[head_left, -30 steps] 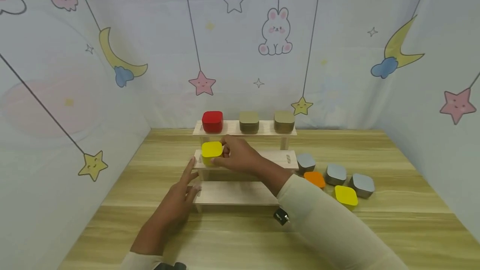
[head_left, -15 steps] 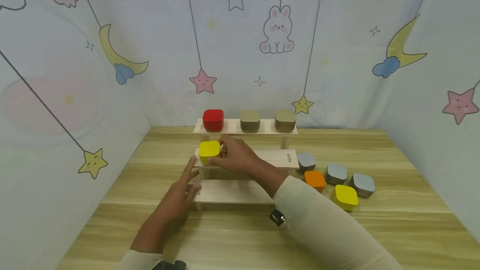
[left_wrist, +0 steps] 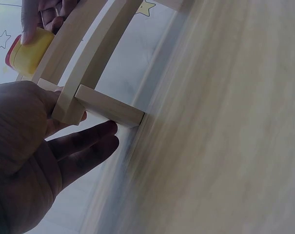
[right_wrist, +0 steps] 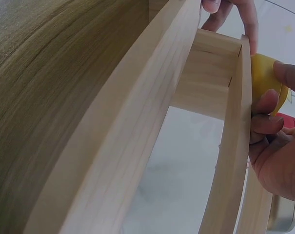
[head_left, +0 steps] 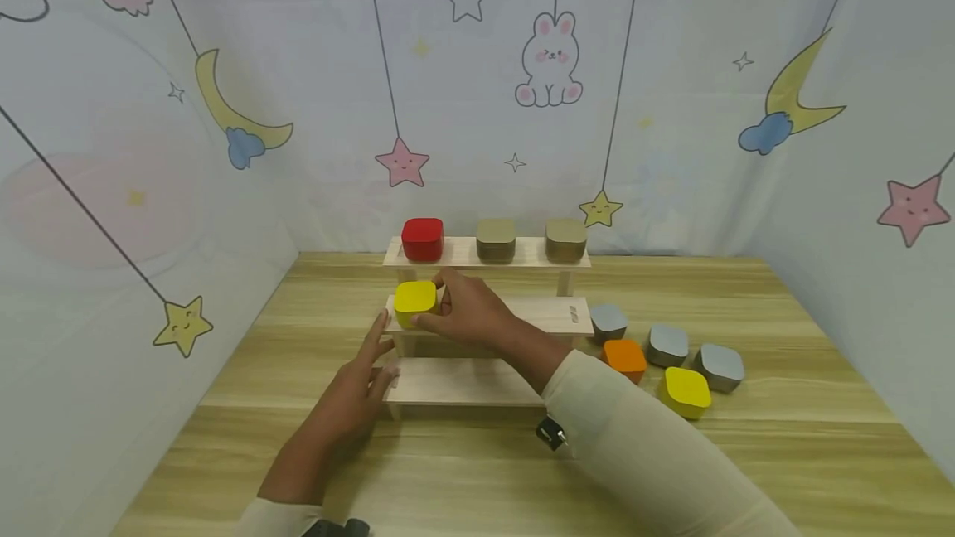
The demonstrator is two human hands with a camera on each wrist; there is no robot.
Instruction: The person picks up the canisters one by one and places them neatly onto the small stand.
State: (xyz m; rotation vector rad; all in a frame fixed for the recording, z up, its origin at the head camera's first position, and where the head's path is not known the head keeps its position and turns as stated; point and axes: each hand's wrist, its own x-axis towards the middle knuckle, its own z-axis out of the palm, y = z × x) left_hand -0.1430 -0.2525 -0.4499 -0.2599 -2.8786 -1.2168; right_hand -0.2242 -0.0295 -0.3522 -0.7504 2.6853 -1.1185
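A three-tier wooden rack [head_left: 466,381] stands on the table. My right hand [head_left: 477,311] pinches a yellow rounded-square block [head_left: 415,303] between thumb and fingers at the left end of the middle shelf [head_left: 540,315]. The same block [left_wrist: 34,51] shows in the left wrist view, at the shelf's edge. My left hand [head_left: 356,392] is at the rack's left end, its index finger stretched along the middle shelf's end and its thumb beside the lowest shelf. On the top shelf sit a red block [head_left: 423,240] and two beige blocks [head_left: 496,241].
Right of the rack, an orange block [head_left: 623,360], another yellow block [head_left: 684,393] and several grey blocks [head_left: 667,345] lie on the wood-grain table [head_left: 806,429]. Printed cloth walls [head_left: 477,106] enclose the back and sides.
My right hand has shifted the yellow block slightly left along the middle shelf, closer to its left end. The left hand stays in place at the rack.
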